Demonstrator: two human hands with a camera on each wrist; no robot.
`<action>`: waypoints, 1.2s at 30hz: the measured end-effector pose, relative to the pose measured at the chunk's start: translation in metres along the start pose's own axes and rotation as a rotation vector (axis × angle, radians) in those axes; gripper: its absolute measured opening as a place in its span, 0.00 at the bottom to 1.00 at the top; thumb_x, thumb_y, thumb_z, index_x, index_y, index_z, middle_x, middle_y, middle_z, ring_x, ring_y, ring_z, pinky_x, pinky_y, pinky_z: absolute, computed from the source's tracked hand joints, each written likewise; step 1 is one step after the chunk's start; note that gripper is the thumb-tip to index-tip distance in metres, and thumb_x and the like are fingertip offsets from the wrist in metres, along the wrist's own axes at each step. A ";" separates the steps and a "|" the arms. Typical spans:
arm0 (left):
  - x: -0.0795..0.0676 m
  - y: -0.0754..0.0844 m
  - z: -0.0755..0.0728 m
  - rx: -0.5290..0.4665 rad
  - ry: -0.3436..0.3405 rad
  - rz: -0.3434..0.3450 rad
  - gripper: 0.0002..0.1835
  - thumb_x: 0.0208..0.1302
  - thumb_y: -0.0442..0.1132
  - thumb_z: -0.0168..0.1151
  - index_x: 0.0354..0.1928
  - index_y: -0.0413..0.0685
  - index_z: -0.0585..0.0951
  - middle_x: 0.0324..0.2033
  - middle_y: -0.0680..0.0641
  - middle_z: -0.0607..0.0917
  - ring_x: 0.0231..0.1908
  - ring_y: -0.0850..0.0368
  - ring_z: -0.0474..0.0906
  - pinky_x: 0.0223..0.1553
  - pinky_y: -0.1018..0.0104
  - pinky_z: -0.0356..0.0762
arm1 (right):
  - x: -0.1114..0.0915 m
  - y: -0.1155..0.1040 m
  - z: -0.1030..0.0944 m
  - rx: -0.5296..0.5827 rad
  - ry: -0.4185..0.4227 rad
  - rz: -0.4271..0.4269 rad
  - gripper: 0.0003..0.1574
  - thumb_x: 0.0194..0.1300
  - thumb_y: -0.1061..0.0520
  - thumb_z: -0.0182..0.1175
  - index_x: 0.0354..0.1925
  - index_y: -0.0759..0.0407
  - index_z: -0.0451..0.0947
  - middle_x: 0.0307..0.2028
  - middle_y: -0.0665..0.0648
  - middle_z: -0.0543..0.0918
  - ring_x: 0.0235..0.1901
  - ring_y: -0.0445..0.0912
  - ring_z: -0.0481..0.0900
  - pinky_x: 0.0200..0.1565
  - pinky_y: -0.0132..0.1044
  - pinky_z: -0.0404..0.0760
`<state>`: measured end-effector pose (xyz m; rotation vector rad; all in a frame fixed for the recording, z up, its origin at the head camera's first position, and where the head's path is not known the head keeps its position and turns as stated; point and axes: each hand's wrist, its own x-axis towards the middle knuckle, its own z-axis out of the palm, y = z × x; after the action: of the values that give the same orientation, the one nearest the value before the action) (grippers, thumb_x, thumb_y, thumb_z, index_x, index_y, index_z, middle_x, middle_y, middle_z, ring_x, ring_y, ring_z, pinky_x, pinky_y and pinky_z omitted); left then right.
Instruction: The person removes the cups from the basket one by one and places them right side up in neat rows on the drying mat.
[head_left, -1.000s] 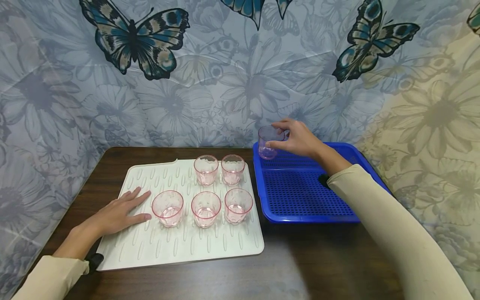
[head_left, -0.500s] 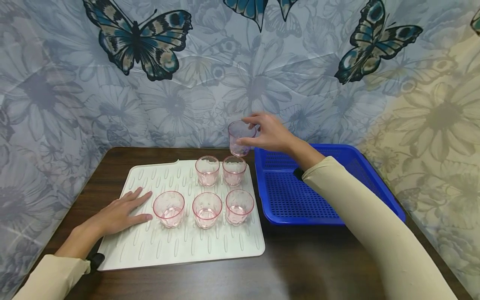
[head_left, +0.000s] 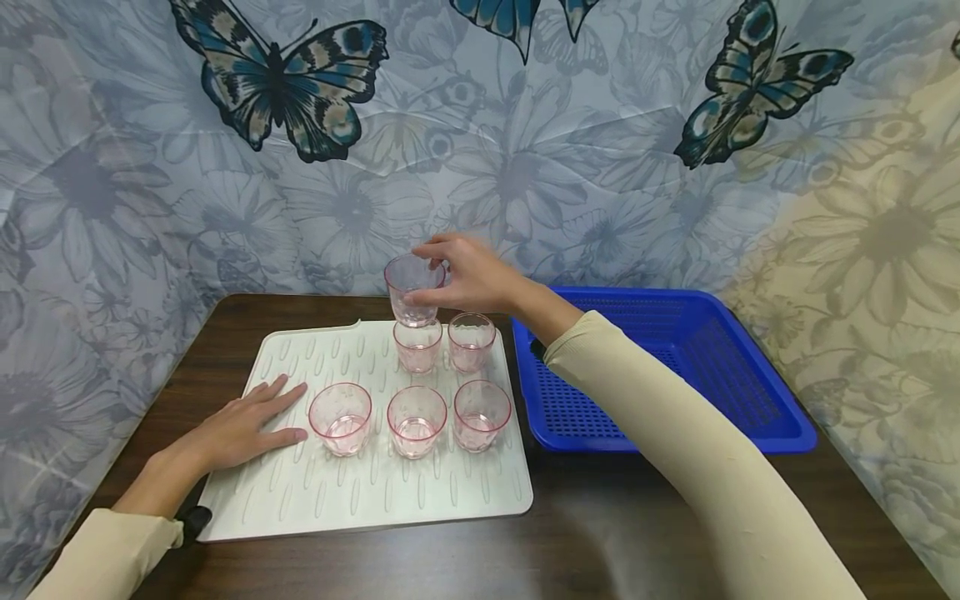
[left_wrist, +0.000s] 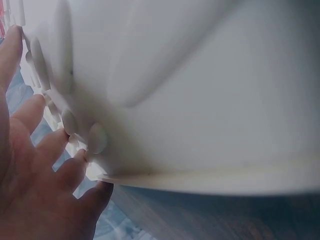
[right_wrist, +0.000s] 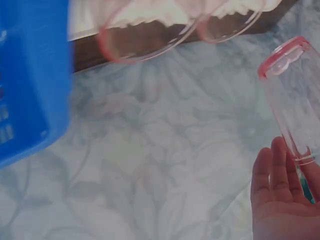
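Note:
My right hand (head_left: 472, 271) grips a clear glass tumbler (head_left: 409, 287) with a pinkish rim, thumb on the near side and fingers at the rim. In the head view the tumbler overlaps the back glass (head_left: 417, 346) of those on the white ribbed drying mat (head_left: 262, 504). Beside it stands a second back glass (head_left: 471, 343). A front row holds a left glass (head_left: 340, 421), a middle glass (head_left: 416, 423) and a right glass (head_left: 481, 417), all upright. My left hand (head_left: 243, 429) rests flat on the mat's left part, fingers spread; its fingertips (left_wrist: 35, 102) touch the ribs.
A blue plastic basket (head_left: 795, 442) with a perforated floor stands right of the mat, under my right forearm. The brown wooden table (head_left: 555, 533) carries everything. A butterfly-patterned cloth wall (head_left: 525, 167) rises right behind the table's far edge.
My right hand has carried the tumbler left, from above the basket's back left corner to behind the mat's back glasses. My left hand has stayed in place on the mat.

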<state>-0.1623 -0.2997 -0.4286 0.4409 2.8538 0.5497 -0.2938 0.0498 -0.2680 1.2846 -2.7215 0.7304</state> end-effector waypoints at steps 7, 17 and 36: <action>0.000 0.002 0.000 -0.003 0.001 0.002 0.44 0.65 0.65 0.59 0.75 0.46 0.64 0.72 0.28 0.57 0.70 0.22 0.51 0.61 0.22 0.50 | 0.016 -0.016 0.018 0.009 -0.046 -0.035 0.45 0.60 0.40 0.69 0.67 0.62 0.73 0.60 0.58 0.77 0.49 0.45 0.77 0.48 0.36 0.76; -0.001 0.000 -0.001 -0.005 0.005 0.007 0.43 0.66 0.64 0.59 0.75 0.46 0.64 0.73 0.28 0.57 0.70 0.23 0.51 0.60 0.21 0.51 | 0.035 -0.026 0.046 0.000 -0.149 -0.042 0.44 0.60 0.43 0.69 0.69 0.61 0.70 0.64 0.60 0.74 0.54 0.47 0.77 0.53 0.36 0.76; 0.000 0.001 -0.002 -0.014 -0.002 -0.003 0.43 0.66 0.65 0.59 0.75 0.47 0.64 0.73 0.29 0.57 0.70 0.23 0.51 0.60 0.21 0.50 | 0.058 -0.031 0.084 -0.096 -0.276 -0.039 0.43 0.60 0.44 0.72 0.66 0.63 0.72 0.58 0.58 0.79 0.59 0.48 0.75 0.61 0.36 0.71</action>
<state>-0.1624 -0.2998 -0.4270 0.4351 2.8467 0.5675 -0.2954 -0.0449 -0.3165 1.5133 -2.8885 0.4404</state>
